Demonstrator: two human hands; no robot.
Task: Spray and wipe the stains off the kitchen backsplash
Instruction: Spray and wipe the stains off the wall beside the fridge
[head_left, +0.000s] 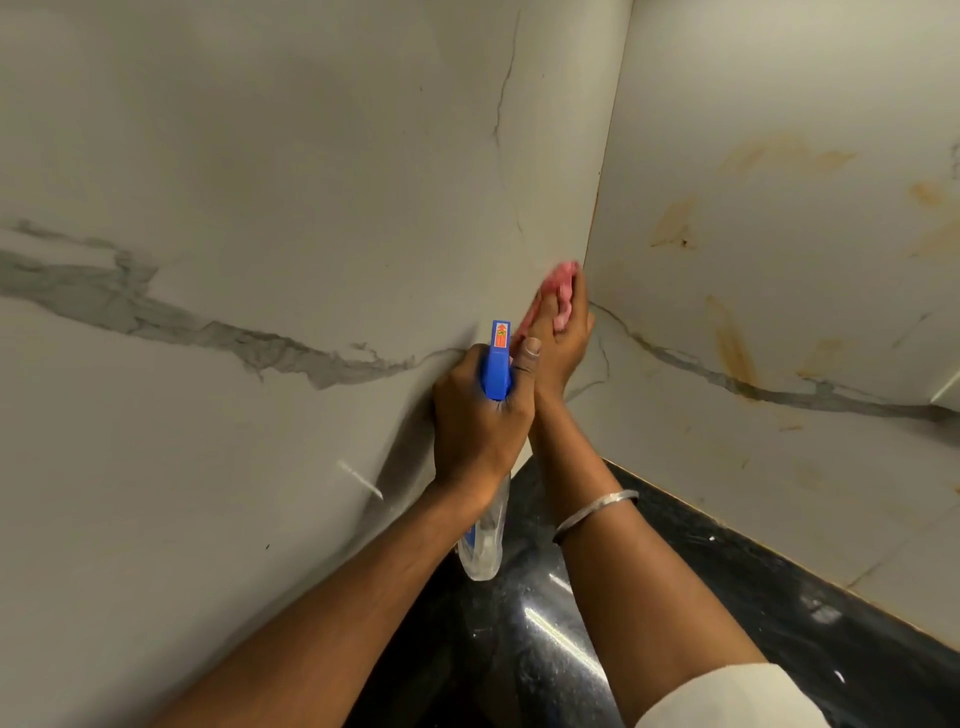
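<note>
My left hand (475, 415) grips a spray bottle (496, 364) with a blue trigger head; its clear body hangs below my wrist. My right hand (558, 338) presses a pink cloth (561, 280) against the white marble backsplash (311, 182) right at the inside corner. The right-hand wall panel (779, 104) carries several yellow-brown stains (732, 348), some in streaks. The left panel shows grey veins and looks mostly free of stains.
A glossy black countertop (779, 597) with white specks runs along the foot of both walls. A silver bangle (595, 512) sits on my right wrist. A pale fixture edge (948, 392) juts in at the far right.
</note>
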